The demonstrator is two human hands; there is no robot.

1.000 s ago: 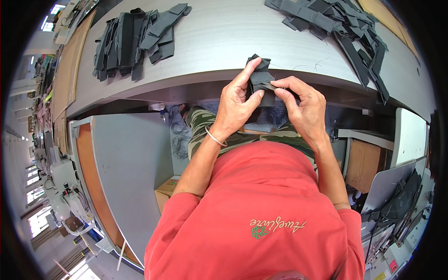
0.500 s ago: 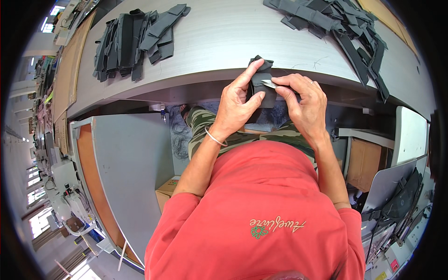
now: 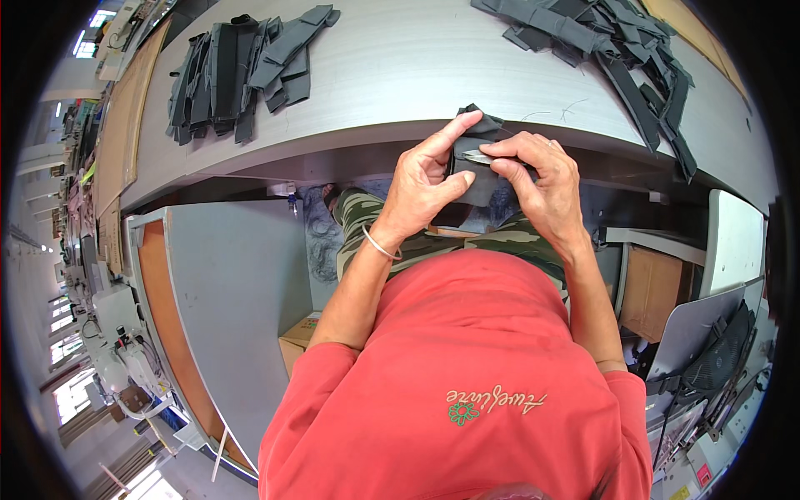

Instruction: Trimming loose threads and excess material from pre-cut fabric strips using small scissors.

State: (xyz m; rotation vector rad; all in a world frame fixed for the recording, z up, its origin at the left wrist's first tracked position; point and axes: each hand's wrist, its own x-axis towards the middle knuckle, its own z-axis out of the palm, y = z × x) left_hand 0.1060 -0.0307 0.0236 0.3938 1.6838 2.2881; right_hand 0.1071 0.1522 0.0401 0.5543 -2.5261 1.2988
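Observation:
My left hand (image 3: 422,183) grips a dark grey fabric strip (image 3: 478,190), its index finger stretched along the upper part and its thumb pressed on the lower part. The strip hangs just off the table's front edge, above my lap. Between the thumb and fingers of my right hand (image 3: 546,183) is a pair of small silver thread snips (image 3: 476,156). Its pointed tips lie against the face of the strip, pointing left. The rest of the snips is hidden inside my right hand.
Dark grey fabric strips (image 3: 225,79) lie in a pile at the table's left. Another tangled pile (image 3: 621,50) sits at the right. Loose threads lie on the pale table (image 3: 400,67). A grey cabinet panel (image 3: 237,275) stands at my left, a cardboard box (image 3: 654,292) at my right.
The strip has shifted slightly right and its top end now tilts to the right. The snips' tips have moved a little left and down on the fabric.

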